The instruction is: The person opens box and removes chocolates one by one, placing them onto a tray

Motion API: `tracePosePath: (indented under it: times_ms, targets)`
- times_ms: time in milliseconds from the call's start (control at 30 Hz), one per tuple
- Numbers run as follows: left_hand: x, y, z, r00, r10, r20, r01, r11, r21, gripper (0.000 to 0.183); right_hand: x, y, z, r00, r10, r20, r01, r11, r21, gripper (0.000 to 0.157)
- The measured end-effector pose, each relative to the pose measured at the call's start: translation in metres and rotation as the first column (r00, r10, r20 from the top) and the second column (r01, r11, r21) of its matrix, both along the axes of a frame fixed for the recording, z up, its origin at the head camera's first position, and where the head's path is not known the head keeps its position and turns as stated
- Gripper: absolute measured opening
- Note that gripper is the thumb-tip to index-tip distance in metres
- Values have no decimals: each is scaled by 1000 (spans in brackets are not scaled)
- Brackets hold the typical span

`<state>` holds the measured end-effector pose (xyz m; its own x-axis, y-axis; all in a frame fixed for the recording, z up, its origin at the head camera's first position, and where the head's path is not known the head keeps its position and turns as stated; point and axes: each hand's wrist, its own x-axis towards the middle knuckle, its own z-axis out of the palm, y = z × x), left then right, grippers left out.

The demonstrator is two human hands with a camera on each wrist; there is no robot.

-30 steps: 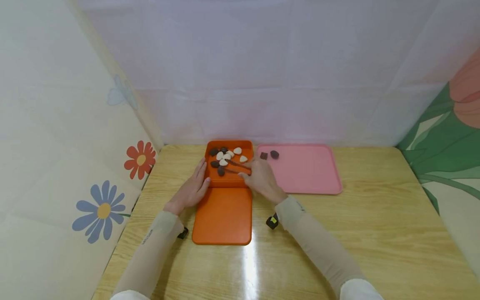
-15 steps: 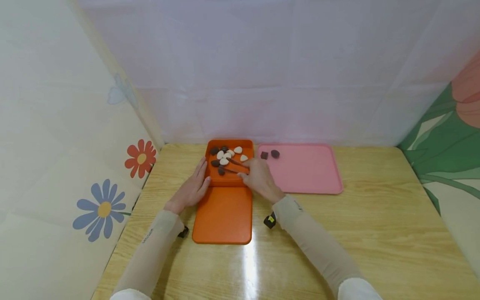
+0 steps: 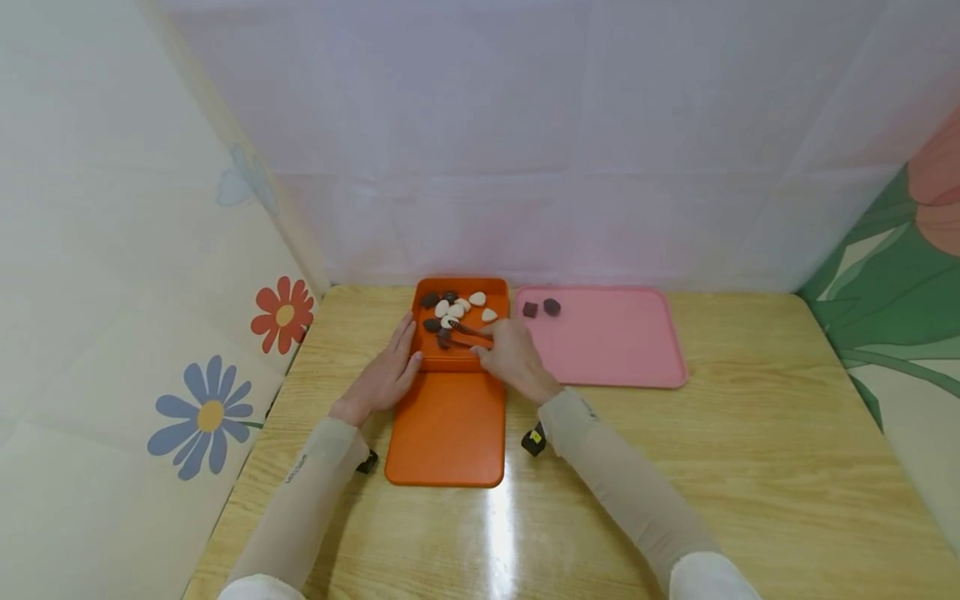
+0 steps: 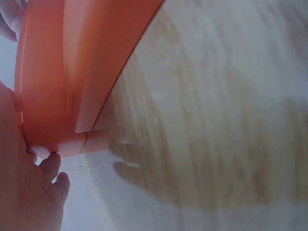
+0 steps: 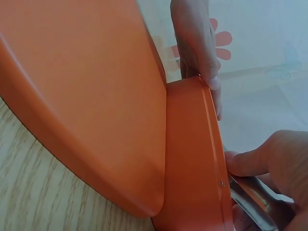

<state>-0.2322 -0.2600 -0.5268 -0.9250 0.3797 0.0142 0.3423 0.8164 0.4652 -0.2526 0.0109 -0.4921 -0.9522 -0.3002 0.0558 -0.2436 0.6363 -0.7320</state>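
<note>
My right hand grips a pair of tongs, reaching over the near right corner of the orange box. The tongs' two arms are spread apart inside it, the upper tip over a white pebble-like piece, the lower one at a dark piece. In the right wrist view, metal tongs show between thumb and fingers. My left hand lies along the box's left side with straight fingers, its thumb at the near left corner. Several other white and dark rounded pieces lie in the box.
The box's orange lid lies folded down toward me on the wooden table. To the right stands a pink tray bearing a dark square piece and a dark oval one. A cloth wall rises behind.
My right hand has shifted slightly left with the tongs, their tips moving further over the white and dark pieces. My left hand has stayed at the box.
</note>
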Motion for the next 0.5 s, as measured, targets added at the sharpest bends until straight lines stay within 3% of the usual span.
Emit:
tracePosePath:
  times_ms: [500]
  targets:
    - [1, 1, 2, 1000, -5, -6, 5, 1000, 3, 68, -7, -7, 4, 1000, 29, -10, -28, 997, 75, 33]
